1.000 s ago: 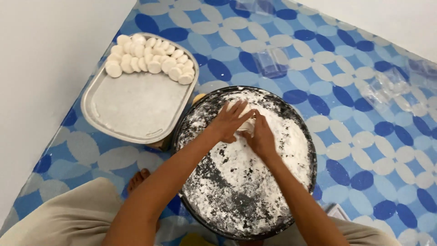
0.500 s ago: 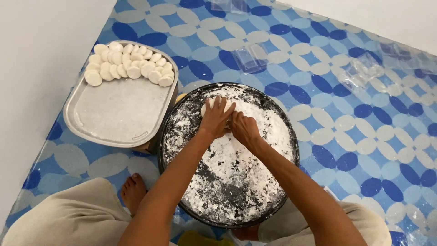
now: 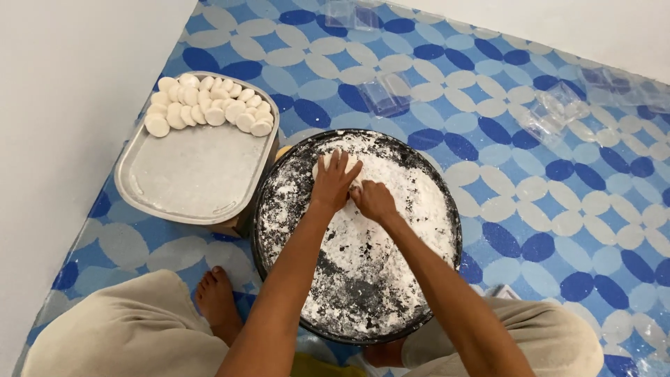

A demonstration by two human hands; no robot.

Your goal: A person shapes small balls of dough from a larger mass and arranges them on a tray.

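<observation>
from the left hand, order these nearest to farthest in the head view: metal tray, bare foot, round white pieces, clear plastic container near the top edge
Measured from the left hand, which rests in the floured pan:
1. Metal tray, just to its left.
2. Round white pieces, up and left, at the tray's far end.
3. Bare foot, down and left; close to the pieces, so this order is loose.
4. Clear plastic container, straight up, farthest.

a floor mat (image 3: 558, 202) patterned in blue and pale ovals meets plain white walls (image 3: 63, 84) under soft light.
</observation>
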